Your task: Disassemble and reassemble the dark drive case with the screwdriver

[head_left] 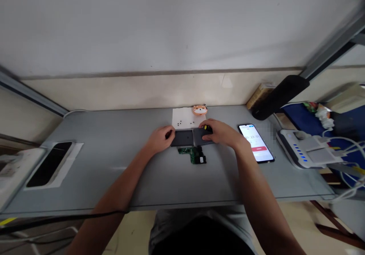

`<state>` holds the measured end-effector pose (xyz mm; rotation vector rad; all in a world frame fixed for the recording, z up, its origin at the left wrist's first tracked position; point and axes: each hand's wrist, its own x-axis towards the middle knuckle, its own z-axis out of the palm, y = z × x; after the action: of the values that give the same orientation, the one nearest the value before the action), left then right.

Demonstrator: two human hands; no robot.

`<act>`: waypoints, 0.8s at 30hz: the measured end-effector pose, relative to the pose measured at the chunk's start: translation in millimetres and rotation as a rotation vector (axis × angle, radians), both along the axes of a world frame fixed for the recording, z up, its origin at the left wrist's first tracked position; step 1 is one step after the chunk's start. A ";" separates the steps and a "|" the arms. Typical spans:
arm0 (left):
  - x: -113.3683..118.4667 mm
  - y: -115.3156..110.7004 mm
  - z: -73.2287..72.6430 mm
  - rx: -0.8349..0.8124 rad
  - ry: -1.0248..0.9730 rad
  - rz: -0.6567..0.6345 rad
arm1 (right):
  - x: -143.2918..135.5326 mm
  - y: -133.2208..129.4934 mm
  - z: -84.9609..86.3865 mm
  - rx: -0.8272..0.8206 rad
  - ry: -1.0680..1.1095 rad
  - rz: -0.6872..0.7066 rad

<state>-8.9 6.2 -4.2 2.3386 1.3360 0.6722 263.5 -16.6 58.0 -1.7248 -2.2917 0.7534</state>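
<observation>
Two dark plastic case halves lie side by side on the grey desk, a left half point(183, 138) and a right half point(199, 136). At the outer edge of the left one my left hand point(160, 139) is closed, fingers curled around something dark that I cannot make out. My right hand point(219, 131) grips a small yellow-and-black screwdriver point(207, 127) over the right half; its tip is hidden. Just in front of the halves lies a green circuit board point(191, 154) with a black part on its right end. Several tiny dark screws point(179, 123) rest on white paper point(182, 115) behind.
An orange animal-faced case point(200, 109) sits on the paper's back corner. To the right are a phone with a running timer point(256, 142), a power strip with plugs point(299, 148) and a black cylinder point(281, 97). Another phone point(50, 163) lies far left.
</observation>
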 end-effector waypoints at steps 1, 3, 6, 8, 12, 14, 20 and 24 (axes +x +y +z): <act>-0.1 0.1 -0.2 0.001 -0.002 0.000 | 0.1 -0.3 0.8 -0.004 -0.002 -0.004; -0.1 0.4 -0.8 0.003 -0.009 0.000 | 0.3 -0.5 2.1 0.004 -0.012 -0.007; 0.2 0.2 -2.4 0.001 -0.027 0.012 | -0.2 0.3 3.4 0.009 -0.027 -0.014; 0.3 -0.4 -3.5 -0.002 -0.040 0.032 | -0.8 1.3 3.7 -0.001 -0.034 -0.014; -0.8 -1.9 -4.3 -0.023 -0.077 0.091 | -0.6 3.3 2.5 -0.013 -0.043 0.005; -1.7 -2.1 -4.1 -0.035 -0.090 0.112 | 0.6 3.9 0.7 0.000 -0.040 0.008; -0.9 -1.3 -3.7 -0.060 -0.086 0.111 | 3.3 3.8 -3.0 0.016 -0.042 -0.037; 1.4 -1.7 -2.7 -0.080 -0.066 0.084 | 2.7 3.8 -2.4 0.028 -0.015 -0.035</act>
<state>-7.5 4.5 -6.9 2.1888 1.4120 0.7011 266.2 -12.8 55.5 -1.7594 -2.2652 0.7006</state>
